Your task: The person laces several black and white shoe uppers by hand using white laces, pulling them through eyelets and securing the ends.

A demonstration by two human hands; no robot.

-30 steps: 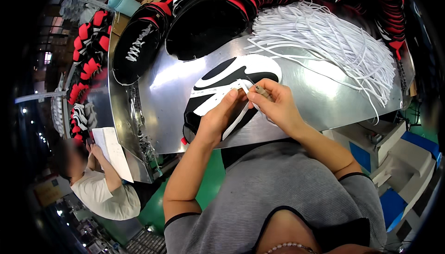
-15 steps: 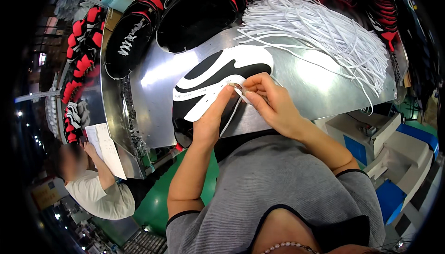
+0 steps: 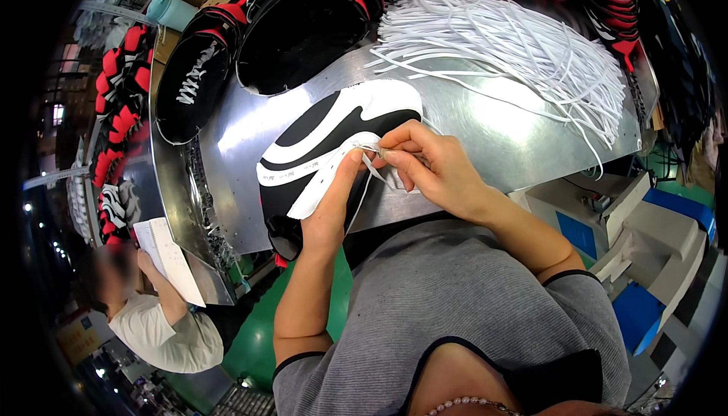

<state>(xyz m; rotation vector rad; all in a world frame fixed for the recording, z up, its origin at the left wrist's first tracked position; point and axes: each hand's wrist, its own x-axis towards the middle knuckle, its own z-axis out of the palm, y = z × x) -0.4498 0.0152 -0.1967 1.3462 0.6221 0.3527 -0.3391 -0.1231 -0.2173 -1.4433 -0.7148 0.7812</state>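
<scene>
Shoes in red and black (image 3: 121, 124) are lined up at the far left, and nearer, a co-worker (image 3: 167, 332) sits with a notebook (image 3: 168, 260) at the left edge of the metal table (image 3: 235, 219). On this table, at its far left, lies a black shoe with white lacing (image 3: 193, 86), and beside it a row of nested shoes (image 3: 303, 37), packed together probably to save space.

In the near middle is the unfinished shoe (image 3: 327, 137), black and white, flat on its side. The left hand (image 3: 327, 207) pinches its white edge, thumb on top, perhaps so that the holes stay steady. Just to the right, the right hand (image 3: 432, 166) has thumb and forefinger closed on a white lace (image 3: 373, 167), close to the left thumb. The lace pile (image 3: 500, 59) spreads at the far right, seemingly for easy reach.

Compared with one second ago, the whole scene stands more to the left in view. The right hand then showed a brownish thin tool; now I cannot tell if it is there.
</scene>
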